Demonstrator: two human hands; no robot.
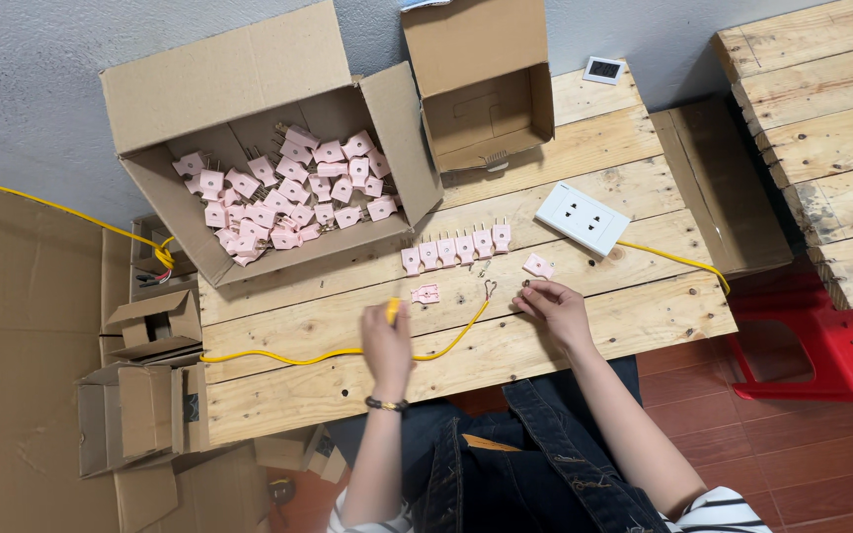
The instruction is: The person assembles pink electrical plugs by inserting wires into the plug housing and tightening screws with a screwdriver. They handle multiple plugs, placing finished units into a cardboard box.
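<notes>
- On the far left, flattened cardboard sheets (12,395) cover the floor, and several small folded cartons (145,395) lie beside the table's left edge.
- A pale wooden pallet table (594,336) fills the middle of the view, seen from above.
- At its back left corner sits a large open cardboard box (150,79), tipped toward the person and heaped with pink plug pieces (283,192) with metal prongs.
- A yellow cable (288,356) runs in from the left wall, past the box and across the table's front planks.
- The person's left hand (387,345) is closed around a yellow-handled tool (393,309), fingers clamped on it, just above the cable; a dark bracelet sits on that wrist.
- Just above that hand lies one open pink plug half (426,293), and beyond it a neat row of six pink plugs (456,247) stands in line.
- A smaller empty cardboard box (481,79) sits open at the back centre.
- The cable's bare wire end (490,289) curls up between the two hands.
- The right hand (555,308) rests on the table, fingers curled together near the wire end; whether it pinches anything I cannot tell.
- A single pink plug (538,265) lies just above that hand.
- Further right, a white wall socket plate (582,218) lies flat, a second yellow lead (678,259) trailing from it to the table's edge.
- On the far right stands a red plastic stool (831,345) beside another wooden pallet stack (831,128).
</notes>
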